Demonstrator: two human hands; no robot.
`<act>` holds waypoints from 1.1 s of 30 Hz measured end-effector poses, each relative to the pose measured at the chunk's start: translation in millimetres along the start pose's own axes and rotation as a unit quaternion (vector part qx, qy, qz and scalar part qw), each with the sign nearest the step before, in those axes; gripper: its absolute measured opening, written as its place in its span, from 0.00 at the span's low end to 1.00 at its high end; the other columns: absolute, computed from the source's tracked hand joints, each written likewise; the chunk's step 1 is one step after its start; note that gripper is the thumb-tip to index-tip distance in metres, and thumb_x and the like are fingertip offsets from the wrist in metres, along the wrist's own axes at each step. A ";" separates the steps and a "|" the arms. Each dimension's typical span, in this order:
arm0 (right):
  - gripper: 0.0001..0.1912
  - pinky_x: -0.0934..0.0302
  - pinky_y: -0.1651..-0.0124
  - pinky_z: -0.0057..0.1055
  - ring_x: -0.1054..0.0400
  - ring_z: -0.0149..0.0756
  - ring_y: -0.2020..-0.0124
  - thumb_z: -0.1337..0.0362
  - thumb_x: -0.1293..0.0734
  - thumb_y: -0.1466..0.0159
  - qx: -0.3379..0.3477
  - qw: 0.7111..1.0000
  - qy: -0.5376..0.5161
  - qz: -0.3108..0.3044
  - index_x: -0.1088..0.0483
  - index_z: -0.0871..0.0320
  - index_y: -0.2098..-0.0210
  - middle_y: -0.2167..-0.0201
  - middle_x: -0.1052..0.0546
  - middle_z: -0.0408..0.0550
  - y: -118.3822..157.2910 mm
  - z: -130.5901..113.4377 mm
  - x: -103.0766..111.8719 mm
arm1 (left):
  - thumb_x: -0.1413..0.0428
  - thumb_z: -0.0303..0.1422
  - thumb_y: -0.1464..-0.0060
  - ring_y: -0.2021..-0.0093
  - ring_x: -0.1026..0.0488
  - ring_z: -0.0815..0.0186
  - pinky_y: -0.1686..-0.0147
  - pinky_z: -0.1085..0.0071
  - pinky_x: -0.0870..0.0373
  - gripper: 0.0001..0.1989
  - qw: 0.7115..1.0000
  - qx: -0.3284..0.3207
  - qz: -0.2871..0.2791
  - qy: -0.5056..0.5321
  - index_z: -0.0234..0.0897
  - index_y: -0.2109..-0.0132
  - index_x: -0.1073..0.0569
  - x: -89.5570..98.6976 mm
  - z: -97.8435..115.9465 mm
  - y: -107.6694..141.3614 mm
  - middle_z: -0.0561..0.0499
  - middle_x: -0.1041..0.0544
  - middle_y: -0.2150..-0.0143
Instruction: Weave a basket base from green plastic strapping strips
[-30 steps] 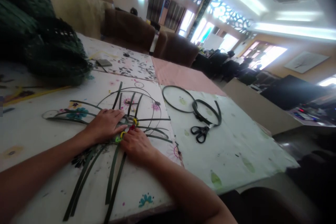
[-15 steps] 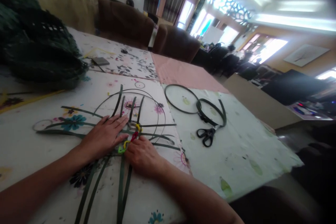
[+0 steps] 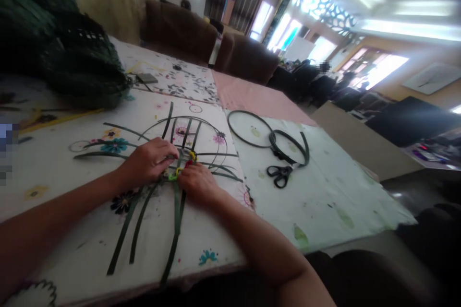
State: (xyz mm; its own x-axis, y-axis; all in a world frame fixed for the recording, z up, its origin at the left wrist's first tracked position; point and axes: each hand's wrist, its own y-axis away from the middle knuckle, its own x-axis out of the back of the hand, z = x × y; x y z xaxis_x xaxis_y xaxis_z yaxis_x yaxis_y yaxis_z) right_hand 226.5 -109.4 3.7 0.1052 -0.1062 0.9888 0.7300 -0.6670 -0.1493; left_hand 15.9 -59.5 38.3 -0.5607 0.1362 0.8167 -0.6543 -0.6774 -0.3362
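Note:
Dark green flat strips [image 3: 176, 208] lie crossed on the flowered tablecloth, their loose ends fanning out on all sides. At the crossing are small coloured pieces that look like clips: a yellow one [image 3: 193, 156], a red one [image 3: 188, 163] and a bright green one [image 3: 173, 177]. My left hand [image 3: 149, 159] is over the left side of the crossing, fingers bent and drawn together; what its fingertips pinch is hidden. My right hand [image 3: 200, 184] is closed at the lower right of the crossing, gripping the strips beside the red and green pieces.
Black-handled scissors [image 3: 279, 175] lie to the right, beside a coil of dark strip [image 3: 290, 146] and a thin dark hoop [image 3: 230, 129]. A dark green woven basket [image 3: 86, 81] stands at the back left. Brown chairs [image 3: 180, 31] line the table's far side.
My left hand has gone from lying flat with fingers stretched to being raised and bent at the crossing. My right hand stays closed in place; the camera view has shifted slightly.

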 end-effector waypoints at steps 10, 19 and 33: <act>0.06 0.44 0.62 0.33 0.28 0.38 0.64 0.68 0.32 0.33 -0.054 0.998 0.031 -0.017 0.22 0.59 0.65 0.69 0.20 0.48 -4.6 8.1 7.0 | 0.48 0.35 0.43 0.55 0.23 0.55 0.54 0.64 0.28 0.09 0.994 0.038 -0.100 -0.030 0.38 0.58 0.26 -13.6 24.3 7.8 0.44 0.20 0.55; 0.11 0.43 0.59 0.31 0.30 0.36 0.65 0.65 0.35 0.27 -0.083 0.996 -0.013 0.013 0.22 0.60 0.62 0.66 0.21 0.49 -5.1 12.7 5.8 | 0.46 0.46 0.37 0.58 0.22 0.60 0.55 0.67 0.28 0.16 0.996 0.046 -0.013 0.080 0.39 0.59 0.22 -35.3 2.1 11.1 0.49 0.18 0.60; 0.13 0.41 0.56 0.28 0.37 0.34 0.61 0.72 0.37 0.29 -0.058 0.981 -0.116 0.142 0.33 0.58 0.71 0.63 0.30 0.47 -1.8 24.0 -9.0 | 0.48 0.45 0.38 0.54 0.21 0.59 0.50 0.69 0.30 0.18 0.997 0.047 -0.062 0.023 0.37 0.60 0.19 -24.0 -13.1 9.8 0.47 0.17 0.56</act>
State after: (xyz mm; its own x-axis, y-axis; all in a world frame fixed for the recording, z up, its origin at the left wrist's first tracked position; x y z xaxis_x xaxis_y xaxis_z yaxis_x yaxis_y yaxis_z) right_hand 240.5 -89.6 -4.7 0.4540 -0.1383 0.8802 0.5686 -0.7156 -0.4057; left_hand 16.2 -59.9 9.3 -0.5020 0.2552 0.8264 -0.6711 -0.7177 -0.1860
